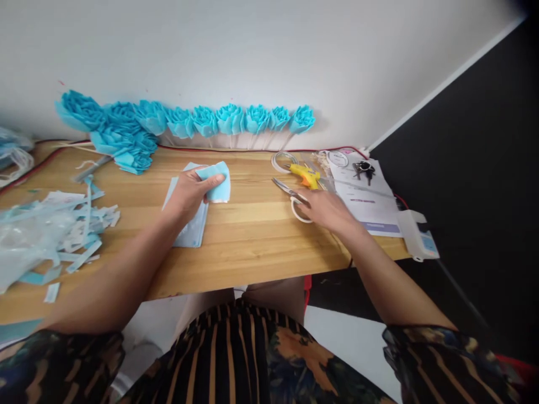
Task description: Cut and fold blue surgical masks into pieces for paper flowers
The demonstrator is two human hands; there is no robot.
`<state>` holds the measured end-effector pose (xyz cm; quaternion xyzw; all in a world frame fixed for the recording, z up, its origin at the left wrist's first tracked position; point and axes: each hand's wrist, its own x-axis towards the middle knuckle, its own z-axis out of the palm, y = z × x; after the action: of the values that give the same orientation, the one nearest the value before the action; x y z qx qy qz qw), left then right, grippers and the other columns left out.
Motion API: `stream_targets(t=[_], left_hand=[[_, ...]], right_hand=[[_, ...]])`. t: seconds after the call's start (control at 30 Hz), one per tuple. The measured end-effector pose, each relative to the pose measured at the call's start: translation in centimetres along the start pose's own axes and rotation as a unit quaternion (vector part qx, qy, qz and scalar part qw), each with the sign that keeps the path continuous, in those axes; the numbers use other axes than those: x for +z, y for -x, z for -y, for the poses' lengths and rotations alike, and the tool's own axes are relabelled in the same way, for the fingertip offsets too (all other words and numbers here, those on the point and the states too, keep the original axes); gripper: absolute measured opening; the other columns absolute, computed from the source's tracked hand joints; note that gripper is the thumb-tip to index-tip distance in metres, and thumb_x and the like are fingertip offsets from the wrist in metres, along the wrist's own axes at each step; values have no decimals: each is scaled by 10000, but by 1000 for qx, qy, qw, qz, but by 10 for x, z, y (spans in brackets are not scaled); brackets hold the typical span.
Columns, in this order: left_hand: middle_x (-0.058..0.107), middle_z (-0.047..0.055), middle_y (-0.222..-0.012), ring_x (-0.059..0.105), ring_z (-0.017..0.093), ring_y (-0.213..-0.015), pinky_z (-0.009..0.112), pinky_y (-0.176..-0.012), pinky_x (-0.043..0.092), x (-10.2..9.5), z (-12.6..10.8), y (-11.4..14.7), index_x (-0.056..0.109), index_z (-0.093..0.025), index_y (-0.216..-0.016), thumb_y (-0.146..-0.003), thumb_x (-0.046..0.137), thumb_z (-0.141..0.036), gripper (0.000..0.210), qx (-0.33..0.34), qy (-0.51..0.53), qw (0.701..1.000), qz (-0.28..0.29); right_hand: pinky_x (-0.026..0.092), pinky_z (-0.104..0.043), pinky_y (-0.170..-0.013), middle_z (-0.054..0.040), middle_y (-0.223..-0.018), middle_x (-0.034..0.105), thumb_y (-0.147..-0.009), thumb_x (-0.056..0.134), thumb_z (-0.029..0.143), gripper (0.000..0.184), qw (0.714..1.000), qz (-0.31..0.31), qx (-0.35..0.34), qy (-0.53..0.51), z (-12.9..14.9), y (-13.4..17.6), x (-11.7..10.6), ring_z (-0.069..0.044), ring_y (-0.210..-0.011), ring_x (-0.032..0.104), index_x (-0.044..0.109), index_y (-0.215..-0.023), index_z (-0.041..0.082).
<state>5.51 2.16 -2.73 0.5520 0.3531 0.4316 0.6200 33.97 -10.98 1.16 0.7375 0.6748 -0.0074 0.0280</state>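
My left hand (191,191) is closed on a folded piece of light blue fabric (219,188), thumb on top. Below that hand lies a stack of flat light blue sheets (191,230), partly covered by my wrist. At the right, my right hand (318,207) grips the scissors (290,191) by the handles. Their white loop (300,210) shows beside my fingers and the blades point left, slightly parted. A yellow glue gun (305,175) lies just beyond the scissors.
Blue fabric flowers (231,119) on stems lean along the wall. Scraps (84,241) and plastic bags cover the left side. A tape roll (284,161), papers (364,193), keys (364,168) and a white box (416,233) sit right. A red-and-black cord runs along the back.
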Motion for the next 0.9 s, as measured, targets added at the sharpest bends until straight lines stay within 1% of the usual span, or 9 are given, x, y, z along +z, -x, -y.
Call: stream_targets(t=[0.1,0.17,0.27,0.33,0.47,0.53,0.63,0.77,0.9], left_hand=[[524,-35,-555,431,69,-466,204,-417,293,4,-2,4,565,-157,-632,-607,858,-427,399,15,-45,999,7],[506,-36,-552,417,70,-483,210,-444,294,7,-4,6,551,-155,-609,-608,852,-427,406,34,-78,996,17],[502,-28,-566,426,80,-518,217,-475,296,10,-4,9,558,-151,-609,-648,818,-442,392,55,-138,988,35],[493,-27,-559,423,85,-527,221,-484,289,11,-4,9,574,-150,-614,-664,794,-453,378,67,-174,982,43],[509,-25,-571,410,88,-546,225,-510,287,13,-3,9,624,-144,-652,-687,744,-469,348,96,-200,973,57],[496,-29,-571,405,85,-558,222,-520,287,13,-2,9,612,-142,-635,-698,737,-473,359,104,-204,972,60],[511,-24,-591,436,90,-567,216,-517,325,12,0,8,598,-143,-635,-692,754,-492,387,92,-179,978,55],[576,-1,-633,523,112,-577,225,-526,411,9,1,5,635,-138,-695,-703,752,-517,397,58,-122,990,51],[612,11,-617,554,115,-561,226,-532,432,8,2,4,656,-133,-698,-713,751,-504,383,33,-120,991,49]], right_hand=[[486,-435,-748,-152,-911,747,-901,572,285,311,998,-58,18,-14,9,1,-9,-330,-862,688,705,-1158,172],[495,-437,-802,-131,-1011,751,-909,581,332,346,989,-96,-37,-103,24,-4,-14,-314,-936,686,683,-1215,205],[502,-419,-874,-101,-1179,721,-930,564,399,424,946,-115,-131,-275,55,-16,-18,-269,-1041,672,608,-1321,239],[493,-429,-901,-97,-1238,693,-912,595,433,462,922,-125,-161,-330,77,-24,-19,-273,-1119,638,583,-1339,257],[460,-384,-878,-62,-1076,722,-879,646,417,301,905,-138,-207,-345,109,-41,-19,-239,-1011,631,672,-1129,252],[438,-346,-824,-44,-945,718,-882,638,377,170,906,-140,-208,-342,117,-49,-17,-208,-902,619,690,-948,229],[408,-300,-723,-16,-808,681,-885,617,340,154,889,-149,-185,-392,116,-62,-9,-162,-756,582,658,-820,207],[394,-264,-638,17,-714,616,-858,630,375,192,825,-155,-123,-530,103,-75,6,-125,-655,521,624,-791,195],[416,-251,-654,18,-750,608,-842,638,447,257,776,-115,-95,-613,96,-78,23,-120,-690,526,637,-846,189]])
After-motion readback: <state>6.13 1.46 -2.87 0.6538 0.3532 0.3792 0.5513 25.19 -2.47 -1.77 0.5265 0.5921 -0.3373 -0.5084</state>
